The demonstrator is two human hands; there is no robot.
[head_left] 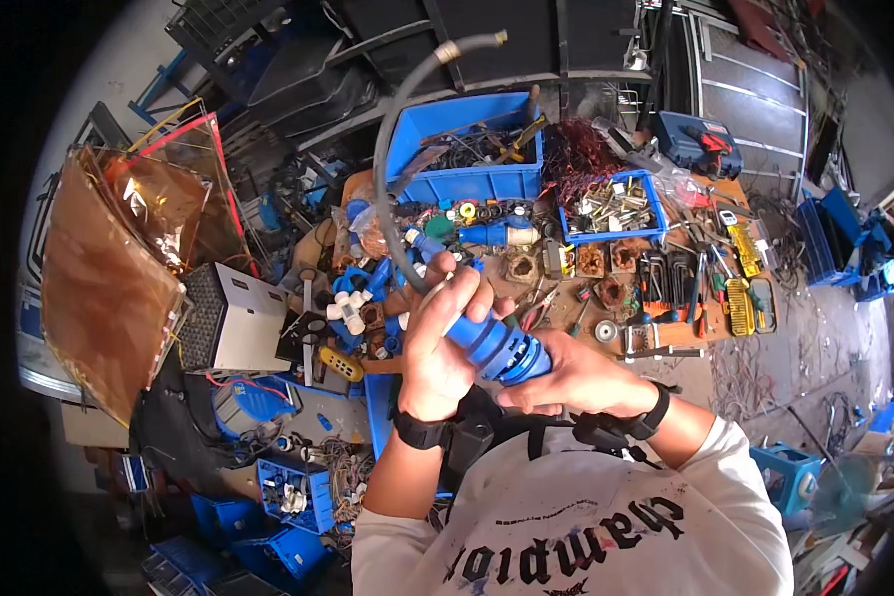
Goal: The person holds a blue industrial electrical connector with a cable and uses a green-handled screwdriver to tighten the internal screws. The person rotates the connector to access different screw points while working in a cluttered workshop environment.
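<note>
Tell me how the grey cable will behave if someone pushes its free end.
The grey cable is probably springy and fairly stiff: it holds a broad arc beyond the left hand. Pushed, its free end would likely sway, since nothing visible holds it. A sharp kink seems unlikely, given the cable's thickness and smooth bend.

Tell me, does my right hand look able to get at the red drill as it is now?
Probably not: your right hand is busy gripping the blue connector, and the red drill lies well off toward the back right, beyond the hex keys.
</note>
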